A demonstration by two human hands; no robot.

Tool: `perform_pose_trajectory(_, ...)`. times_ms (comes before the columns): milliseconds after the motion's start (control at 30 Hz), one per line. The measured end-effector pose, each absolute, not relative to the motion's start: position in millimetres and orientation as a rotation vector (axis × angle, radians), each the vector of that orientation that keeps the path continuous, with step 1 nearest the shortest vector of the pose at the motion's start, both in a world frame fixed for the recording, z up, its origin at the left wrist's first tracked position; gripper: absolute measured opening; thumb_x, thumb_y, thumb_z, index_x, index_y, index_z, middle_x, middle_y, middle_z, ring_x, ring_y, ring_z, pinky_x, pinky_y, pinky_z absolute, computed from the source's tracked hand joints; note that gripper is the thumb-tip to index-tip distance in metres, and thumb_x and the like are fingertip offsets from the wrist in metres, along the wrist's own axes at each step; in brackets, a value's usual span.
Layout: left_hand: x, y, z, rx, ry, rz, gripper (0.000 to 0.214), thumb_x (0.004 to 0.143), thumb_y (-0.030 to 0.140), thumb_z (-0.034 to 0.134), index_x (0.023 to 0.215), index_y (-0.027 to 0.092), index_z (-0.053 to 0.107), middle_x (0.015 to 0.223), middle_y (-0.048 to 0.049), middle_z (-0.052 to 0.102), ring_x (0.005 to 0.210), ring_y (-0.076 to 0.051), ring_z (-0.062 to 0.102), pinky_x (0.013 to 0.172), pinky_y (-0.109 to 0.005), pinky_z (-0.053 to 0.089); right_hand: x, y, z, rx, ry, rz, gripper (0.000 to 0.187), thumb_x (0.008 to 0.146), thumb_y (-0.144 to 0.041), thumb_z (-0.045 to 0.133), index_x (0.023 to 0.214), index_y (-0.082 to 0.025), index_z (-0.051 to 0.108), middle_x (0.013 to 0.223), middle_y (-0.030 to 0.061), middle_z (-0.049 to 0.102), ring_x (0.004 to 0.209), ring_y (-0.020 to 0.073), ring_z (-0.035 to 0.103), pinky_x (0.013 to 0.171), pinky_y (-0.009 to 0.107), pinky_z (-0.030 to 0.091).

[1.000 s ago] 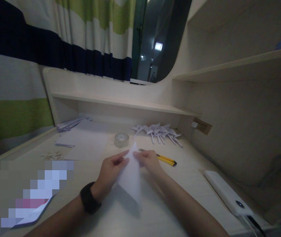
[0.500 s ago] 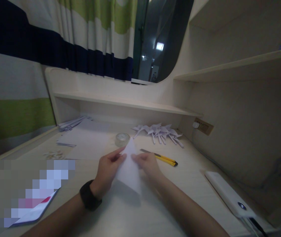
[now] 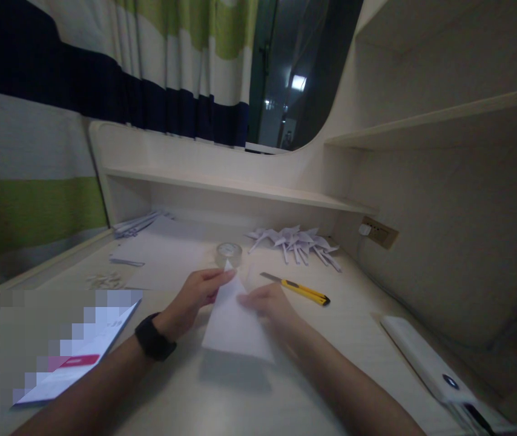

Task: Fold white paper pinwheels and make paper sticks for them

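Note:
A folded sheet of white paper point(image 3: 237, 327), narrow at its far tip and wide toward me, is held just above the desk. My left hand point(image 3: 197, 298) pinches it near the tip, thumb on top; a black band circles that wrist. My right hand point(image 3: 270, 303) grips its right edge, lower down, with the thumb on the upper face and the fingers hidden beneath. Behind the tip stands a roll of clear tape point(image 3: 228, 253). To the right of my right hand lies a yellow utility knife point(image 3: 304, 290) with its blade out.
Several white paper pinwheels point(image 3: 297, 242) lie at the back right. White sheets point(image 3: 163, 248), paper strips point(image 3: 140, 224) and a small heap of pale bits point(image 3: 105, 280) are at the left. A tablet point(image 3: 104, 339), partly blurred, lies front left; a white power strip point(image 3: 422, 354) is at the right.
The paper has turned so its upper face shows wider, and its tip has shifted left and slightly down. My left hand has moved up toward the tip; my right hand keeps its grip.

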State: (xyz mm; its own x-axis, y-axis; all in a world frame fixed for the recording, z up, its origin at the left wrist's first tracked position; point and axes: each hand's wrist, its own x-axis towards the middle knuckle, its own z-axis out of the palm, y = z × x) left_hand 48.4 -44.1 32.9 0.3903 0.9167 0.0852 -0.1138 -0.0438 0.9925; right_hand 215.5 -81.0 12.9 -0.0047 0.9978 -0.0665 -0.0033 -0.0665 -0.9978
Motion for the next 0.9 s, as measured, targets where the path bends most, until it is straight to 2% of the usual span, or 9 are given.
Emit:
perform_pose_trajectory(167, 48, -39, 28, 1.349, 0.856, 1.028, 0.035, 0.067, 0.043, 0.072, 0.058, 0.012, 0.060, 0.056, -0.0001, 0.055, 0.049, -0.010, 0.046, 0.047, -0.023, 0.031, 215, -84, 12, -1.283, -1.311, 1.291, 0.038, 0.052, -0.048, 0.079, 0.050, -0.012, 0.065, 0.045, -0.0008, 0.054, 0.041, 0.0074, 0.042, 0.044, 0.022, 0.028)
perform_pose_trajectory(400, 42, -26, 23, 1.394, 1.004, 1.234, 0.042, 0.063, 0.047, 0.074, 0.048, 0.015, 0.051, 0.045, 0.0052, 0.039, 0.043, -0.008, 0.033, 0.042, -0.022, 0.022, 221, -75, 0, -1.367, -1.480, 1.219, 0.038, 0.061, -0.048, 0.075, 0.052, -0.012, 0.065, 0.043, -0.0029, 0.052, 0.041, 0.0070, 0.039, 0.043, 0.021, 0.027)
perform_pose_trajectory(467, 40, -23, 23, 1.409, 0.999, 1.207, 0.043, 0.064, 0.050, 0.072, 0.049, 0.015, 0.052, 0.046, 0.0045, 0.042, 0.043, -0.008, 0.036, 0.043, -0.022, 0.024, 225, -71, -6, -1.357, -1.505, 1.215, 0.037, 0.062, -0.047, 0.075, 0.052, -0.012, 0.065, 0.043, -0.0031, 0.051, 0.041, 0.0070, 0.039, 0.044, 0.021, 0.026)
perform_pose_trajectory(633, 41, -23, 19, 1.489, 0.909, 0.927, 0.040, 0.070, 0.050, 0.067, 0.068, 0.011, 0.068, 0.061, -0.0041, 0.062, 0.054, -0.014, 0.054, 0.050, -0.024, 0.038, 241, -58, -12, -1.332, -1.334, 1.263, 0.038, 0.061, -0.047, 0.076, 0.057, -0.012, 0.065, 0.048, 0.0000, 0.057, 0.043, 0.0089, 0.045, 0.045, 0.022, 0.028)
perform_pose_trajectory(900, 42, -19, 9, 1.585, 0.907, 0.819, 0.040, 0.070, 0.050, 0.067, 0.062, 0.011, 0.068, 0.058, -0.0055, 0.064, 0.053, -0.015, 0.056, 0.051, -0.025, 0.042, 253, -51, -10, -1.288, -1.233, 1.280, 0.040, 0.054, -0.049, 0.080, 0.059, -0.011, 0.068, 0.052, 0.0040, 0.062, 0.049, 0.0131, 0.053, 0.049, 0.024, 0.034)
